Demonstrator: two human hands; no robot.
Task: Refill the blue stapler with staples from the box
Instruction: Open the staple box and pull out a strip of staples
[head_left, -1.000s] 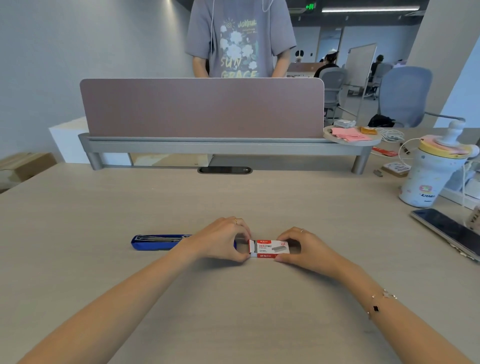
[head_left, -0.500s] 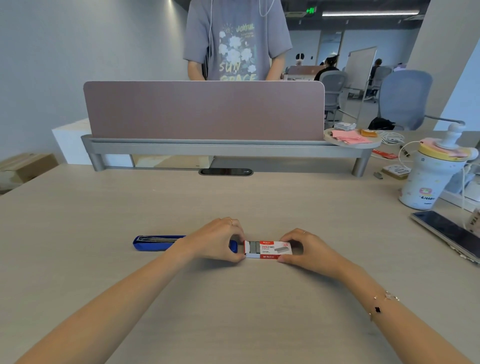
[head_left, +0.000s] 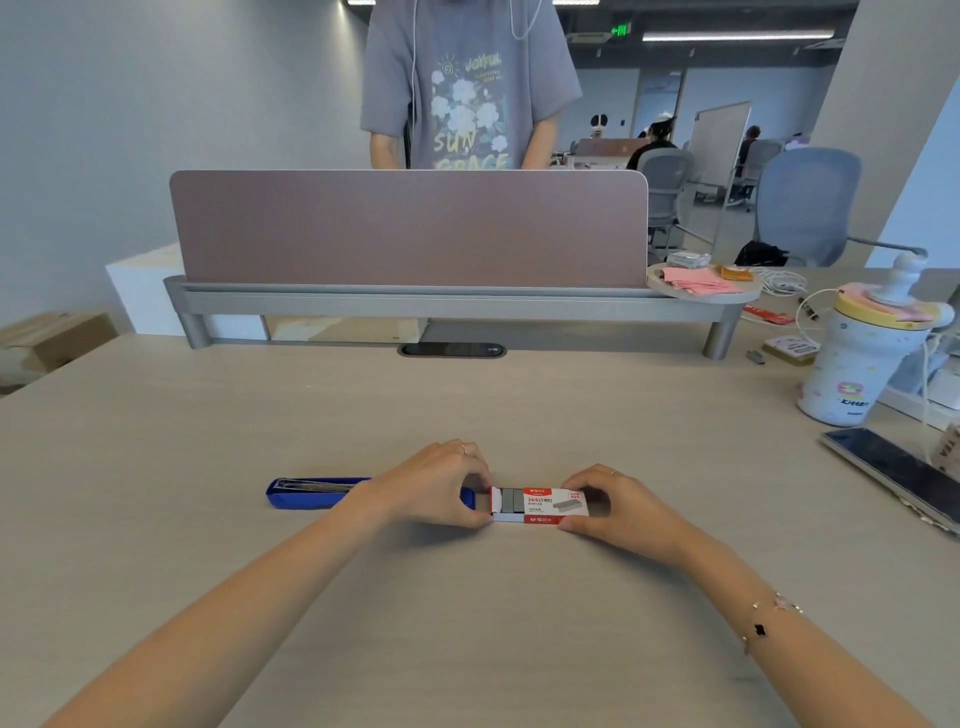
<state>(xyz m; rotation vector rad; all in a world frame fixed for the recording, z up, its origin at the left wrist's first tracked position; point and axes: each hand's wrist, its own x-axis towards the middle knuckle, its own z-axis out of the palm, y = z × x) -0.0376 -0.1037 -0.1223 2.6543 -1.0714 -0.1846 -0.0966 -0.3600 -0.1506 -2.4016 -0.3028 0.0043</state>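
A small red and white staple box (head_left: 550, 505) lies on the desk in front of me. Its inner tray sticks out at the left end, showing grey staples (head_left: 510, 500). My left hand (head_left: 436, 486) pinches that tray end. My right hand (head_left: 618, 504) grips the box sleeve at its right end. The blue stapler (head_left: 311, 492) lies flat to the left, opened, with its metal staple channel facing up; my left hand covers its right part.
A pink divider screen (head_left: 410, 228) on a grey rail crosses the desk's far side, with a person standing behind it. At right are a white bottle (head_left: 857, 374), a dark phone (head_left: 893, 473), cables and pink papers (head_left: 696, 280).
The inner tray has slid further out of the box to the left, showing more staples. Both hands keep their grip in the same spot.
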